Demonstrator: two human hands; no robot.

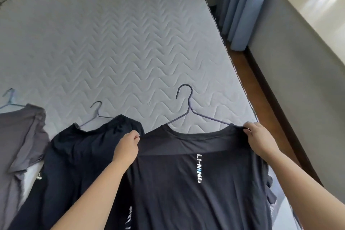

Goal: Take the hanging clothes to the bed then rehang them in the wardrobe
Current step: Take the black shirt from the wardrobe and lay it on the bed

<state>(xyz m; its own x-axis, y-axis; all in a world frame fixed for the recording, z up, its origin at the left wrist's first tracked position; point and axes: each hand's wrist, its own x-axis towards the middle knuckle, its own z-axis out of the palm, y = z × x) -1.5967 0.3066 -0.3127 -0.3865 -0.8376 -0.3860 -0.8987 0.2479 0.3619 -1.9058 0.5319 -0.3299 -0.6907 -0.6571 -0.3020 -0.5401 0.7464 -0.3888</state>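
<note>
- A person's left hand (127, 147) and right hand (258, 139) each pinch a shoulder of a dark T-shirt (196, 183), holding it spread over the bed (112, 46), apparently to lay it flat.
- Its hanger (188, 110) remains threaded through the collar, likely for rehanging later.
- Beside it lie a black garment (74, 155) and a grey shirt (20, 136), also on hangers.

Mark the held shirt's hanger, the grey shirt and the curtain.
hanger (189, 110), head view, neck below the hook.
grey shirt (22, 136), head view, chest fabric.
curtain (242, 5), head view, middle fold.
</note>
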